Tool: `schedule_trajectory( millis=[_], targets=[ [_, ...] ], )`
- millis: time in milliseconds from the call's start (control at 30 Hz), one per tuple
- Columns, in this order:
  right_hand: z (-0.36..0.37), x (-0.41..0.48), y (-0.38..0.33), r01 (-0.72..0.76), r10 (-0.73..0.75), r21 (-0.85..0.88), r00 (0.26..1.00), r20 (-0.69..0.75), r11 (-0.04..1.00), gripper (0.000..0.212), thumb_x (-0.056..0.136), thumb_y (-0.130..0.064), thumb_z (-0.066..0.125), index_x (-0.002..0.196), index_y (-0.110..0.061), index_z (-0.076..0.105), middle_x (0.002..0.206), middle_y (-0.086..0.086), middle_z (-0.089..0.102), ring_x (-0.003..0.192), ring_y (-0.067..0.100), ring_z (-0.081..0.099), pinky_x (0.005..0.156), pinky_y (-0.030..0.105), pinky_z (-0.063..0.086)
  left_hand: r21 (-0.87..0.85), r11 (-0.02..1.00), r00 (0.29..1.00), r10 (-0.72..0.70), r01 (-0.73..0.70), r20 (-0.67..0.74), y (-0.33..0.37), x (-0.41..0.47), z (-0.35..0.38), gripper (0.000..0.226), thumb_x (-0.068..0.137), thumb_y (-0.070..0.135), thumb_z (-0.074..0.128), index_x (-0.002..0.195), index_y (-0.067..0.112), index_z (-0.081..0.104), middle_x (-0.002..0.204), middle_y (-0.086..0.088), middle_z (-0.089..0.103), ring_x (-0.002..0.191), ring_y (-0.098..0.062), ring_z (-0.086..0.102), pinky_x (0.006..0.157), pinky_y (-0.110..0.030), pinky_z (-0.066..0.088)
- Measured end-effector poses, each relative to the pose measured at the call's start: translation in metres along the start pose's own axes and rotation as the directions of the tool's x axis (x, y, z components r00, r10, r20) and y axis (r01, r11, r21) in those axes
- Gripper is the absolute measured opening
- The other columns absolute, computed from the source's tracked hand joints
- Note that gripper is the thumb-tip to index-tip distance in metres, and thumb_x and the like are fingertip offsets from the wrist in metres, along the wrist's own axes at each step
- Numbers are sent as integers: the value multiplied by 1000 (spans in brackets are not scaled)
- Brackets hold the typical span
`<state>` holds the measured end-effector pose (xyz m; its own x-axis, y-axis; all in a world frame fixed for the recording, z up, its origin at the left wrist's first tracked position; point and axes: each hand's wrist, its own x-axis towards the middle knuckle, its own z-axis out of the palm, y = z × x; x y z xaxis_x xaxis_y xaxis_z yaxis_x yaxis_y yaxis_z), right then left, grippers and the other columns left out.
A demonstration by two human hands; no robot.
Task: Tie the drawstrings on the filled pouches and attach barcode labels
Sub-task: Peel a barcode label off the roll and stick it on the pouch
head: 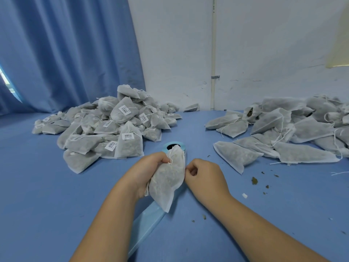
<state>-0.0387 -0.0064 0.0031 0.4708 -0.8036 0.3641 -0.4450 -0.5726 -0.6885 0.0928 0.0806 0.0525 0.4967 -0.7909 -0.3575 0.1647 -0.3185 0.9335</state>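
Left hand (149, 173) is gripping the pouch (168, 182) at its gathered neck; I'm seeing right hand (204, 176) curled, pinching its right edge, string too small to tell. Pouch is sitting between both hands above the worktop (56, 186), long axis far-to-near, neck far, left hand nearer it.

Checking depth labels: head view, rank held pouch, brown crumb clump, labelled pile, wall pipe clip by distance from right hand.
1. held pouch, just left of the right hand
2. brown crumb clump, table, right
3. labelled pile, far left
4. wall pipe clip, back wall
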Motion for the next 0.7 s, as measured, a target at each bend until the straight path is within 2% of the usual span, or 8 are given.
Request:
schedule_trajectory(
  millis=[100,167,367,433,533,567,633,700],
  targets=[
    [-3,0,3,-53,54,62,999,-4,997,14,81,-25,61,67,-24,59,68,-9,61,68,10,57,63,30,48,-34,999,1000,-2,2,-9,0,-2,-1,43,85,20,57,117,-8,64,116,-27,67,85,-30,61,73,-35,47],
    [-5,1,6,-89,90,102,996,-11,991,14,79,-24,62,66,-23,58,67,-10,61,66,8,57,61,28,46,-59,998,1000,3,-3,-3,0,-3,-1,50,86,19,56,128,-7,59,132,-26,59,93,-31,57,77,-37,45],
    [-16,3,14,-178,185,215,983,-16,960,11,76,-19,61,65,-17,59,67,-8,59,62,8,52,57,23,39,-86,996,1000,-4,5,5,-3,-2,-3,52,86,21,56,130,-7,57,135,-25,56,98,-31,57,83,-39,43],
    [-18,3,15,-188,197,224,980,-16,956,13,76,-18,60,64,-16,57,66,-8,58,62,7,50,56,23,37,-75,997,1000,-12,13,14,-4,-3,-2,52,86,22,56,130,-6,57,135,-25,56,97,-31,57,79,-37,45],
    [-22,3,15,-206,213,224,977,-7,953,16,77,-18,59,62,-15,53,65,-9,55,61,8,48,55,23,35,-30,999,999,-33,34,25,-6,-3,-4,48,86,23,57,123,-7,63,124,-26,64,92,-30,60,77,-36,45],
    [-23,3,15,-214,220,221,975,-2,951,17,77,-18,59,62,-14,51,64,-8,54,60,9,46,55,24,35,-15,999,999,-35,35,42,-7,-2,-4,40,85,23,57,112,-6,68,109,-25,70,83,-28,63,72,-32,48],
    [-25,3,16,-228,231,234,973,15,945,18,76,-16,58,62,-13,46,63,-2,48,59,13,40,55,28,33,0,999,997,-36,36,71,-8,-3,-5,22,85,23,58,86,4,69,77,-14,68,61,-24,63,55,-24,49],
    [-27,4,16,-236,236,263,971,33,936,19,75,-15,57,63,-15,43,64,2,41,62,15,34,58,29,29,11,999,996,-42,41,82,-9,-3,-5,17,85,23,59,80,8,66,71,-10,64,57,-23,61,52,-24,46]
  ],
)
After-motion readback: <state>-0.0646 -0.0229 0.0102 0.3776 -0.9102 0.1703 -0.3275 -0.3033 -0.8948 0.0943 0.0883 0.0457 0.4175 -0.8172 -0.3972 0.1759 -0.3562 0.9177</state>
